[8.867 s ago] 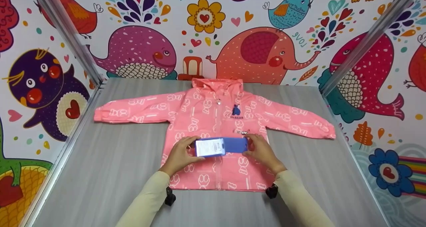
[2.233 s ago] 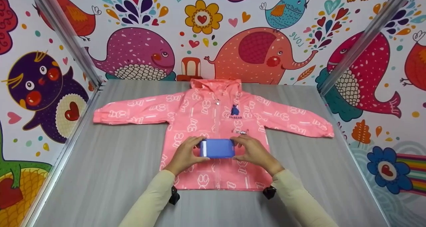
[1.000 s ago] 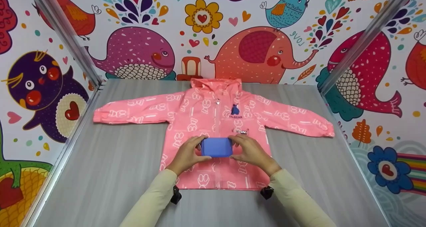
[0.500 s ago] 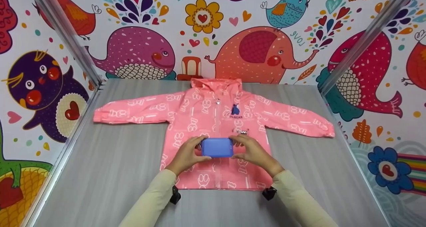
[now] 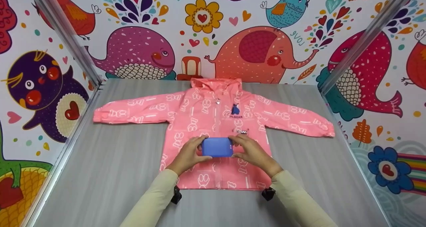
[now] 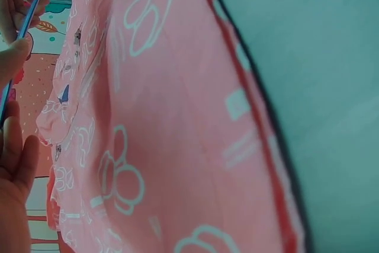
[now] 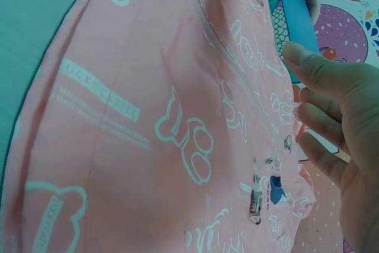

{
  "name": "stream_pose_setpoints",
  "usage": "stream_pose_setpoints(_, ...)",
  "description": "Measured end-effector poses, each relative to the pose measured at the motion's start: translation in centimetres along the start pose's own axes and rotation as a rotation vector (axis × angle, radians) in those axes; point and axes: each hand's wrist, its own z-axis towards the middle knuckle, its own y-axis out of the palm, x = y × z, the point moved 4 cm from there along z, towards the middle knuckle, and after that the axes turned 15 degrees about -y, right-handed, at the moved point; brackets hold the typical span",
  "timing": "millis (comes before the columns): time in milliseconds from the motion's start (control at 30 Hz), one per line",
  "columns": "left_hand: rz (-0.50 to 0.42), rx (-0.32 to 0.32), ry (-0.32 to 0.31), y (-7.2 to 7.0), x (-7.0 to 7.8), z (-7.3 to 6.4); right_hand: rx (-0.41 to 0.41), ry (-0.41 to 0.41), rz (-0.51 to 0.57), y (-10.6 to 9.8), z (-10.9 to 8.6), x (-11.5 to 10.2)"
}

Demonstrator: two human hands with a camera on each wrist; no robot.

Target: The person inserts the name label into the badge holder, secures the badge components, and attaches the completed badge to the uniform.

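Both hands hold a small blue sliding card holder [image 5: 217,147] level above the lower front of a pink jacket [image 5: 199,120]. My left hand [image 5: 188,154] pinches its left end between thumb and fingers, and my right hand [image 5: 255,152] pinches the right end the same way. In the head view its plain blue face shows, with no card visible. Edge-on, the holder looks thin in the left wrist view, where part of each hand appears at the left. From the right wrist, the blue holder [image 7: 296,13] reaches out past the right thumb [image 7: 308,63].
The jacket lies face up on a grey table [image 5: 126,173], its sleeves spread wide and its hood toward the back wall. A blue bear emblem [image 5: 235,109] marks its chest. Metal posts [image 5: 71,40] and walls printed with cartoon animals enclose the table on three sides.
Earlier the holder was slid apart, with a white printed card on its left half. The right hand has moved left, bringing the halves together over the card. Lately both hands stay nearly still.
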Motion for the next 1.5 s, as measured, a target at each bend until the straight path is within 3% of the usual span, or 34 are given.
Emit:
stream_pose_setpoints(433, 0.029, -0.007, -0.026, 0.0, -0.4, -0.1, -0.007, 0.007, -0.031, 0.1, 0.1, -0.1)
stream_pose_setpoints(800, 0.12, 0.057, -0.033, -0.4, -0.4, -0.2, -0.008, 0.019, 0.005, -0.4, 0.6, -0.2)
stream_pose_setpoints(1033, 0.08, 0.038, -0.057, -0.4, -0.5, -0.1, -0.025, 0.05, 0.008, -1.0, 0.9, -0.2)
stream_pose_setpoints(1500, 0.024, -0.02, -0.135, -0.3, -0.8, 0.0, -0.011, 0.019, 0.024, -2.3, 1.5, -0.4)
